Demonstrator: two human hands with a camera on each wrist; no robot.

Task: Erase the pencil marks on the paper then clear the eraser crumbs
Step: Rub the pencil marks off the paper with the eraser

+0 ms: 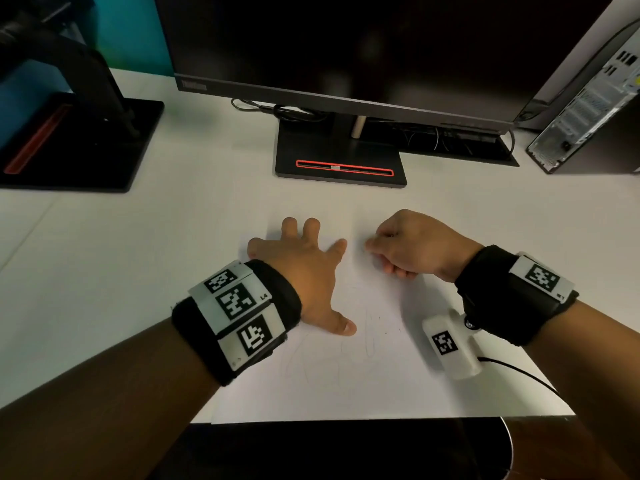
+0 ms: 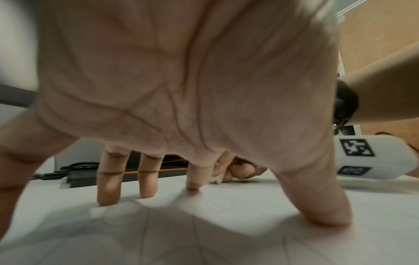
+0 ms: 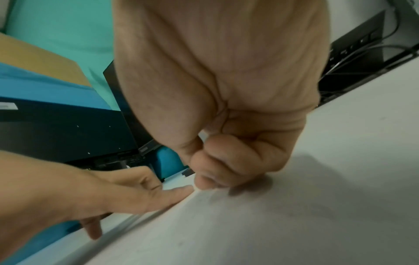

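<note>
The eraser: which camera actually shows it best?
The left wrist view: a small white eraser peeks out under the right hand's curled fingers, touching the paper. In the head and right wrist views, that hand hides it.

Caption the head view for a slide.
Left hand spread on the paper, right hand rubbing an eraser over faint pencil marks.

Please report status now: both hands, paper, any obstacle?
Left hand flat, pressing white paper sheet. Right hand pinching small white eraser. Faint pencil marks remain.
</note>
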